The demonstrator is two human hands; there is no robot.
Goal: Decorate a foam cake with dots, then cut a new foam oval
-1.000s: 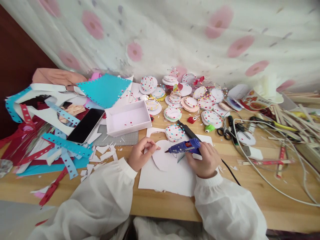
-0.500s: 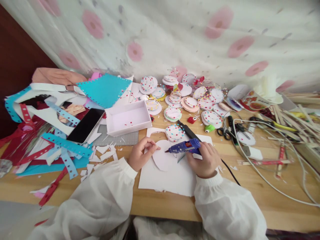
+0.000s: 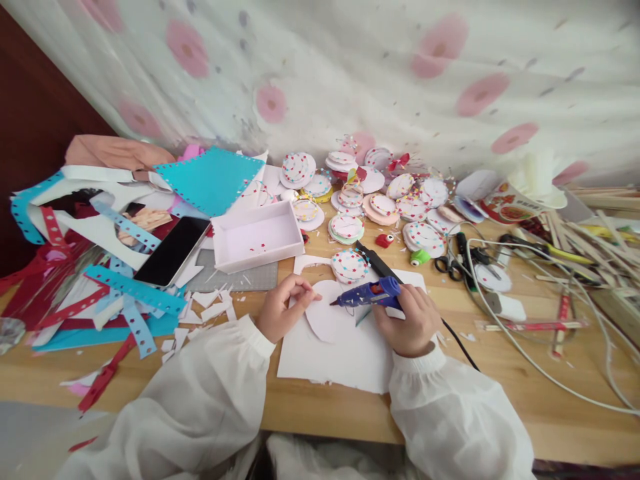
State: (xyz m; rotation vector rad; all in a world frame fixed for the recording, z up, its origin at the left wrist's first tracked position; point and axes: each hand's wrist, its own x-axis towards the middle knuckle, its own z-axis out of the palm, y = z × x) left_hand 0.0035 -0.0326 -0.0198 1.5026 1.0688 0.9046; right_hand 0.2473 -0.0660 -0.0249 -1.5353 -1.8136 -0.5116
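Observation:
My right hand [image 3: 411, 320] is wrapped round a blue hot glue gun [image 3: 370, 292], whose dark nozzle points left over a white paper disc [image 3: 325, 323]. That disc lies on a larger white sheet [image 3: 340, 367]. At the disc's left edge is my left hand [image 3: 287, 307], thumb and fingers pinched together. Whether the pinch holds the disc's rim or some tiny thing I cannot tell. Just beyond the glue gun, a small round paper piece edged with red and blue beads [image 3: 349, 265] sits at the sheet's far side.
Several bead-trimmed paper rounds [image 3: 345, 228] crowd the back. A white open box [image 3: 257, 243] and a phone [image 3: 173, 252] are to the left, beside paper scraps [image 3: 213, 310]. Scissors [image 3: 449, 267], a white cable [image 3: 530, 380] and wooden sticks [image 3: 575, 247] lie to the right.

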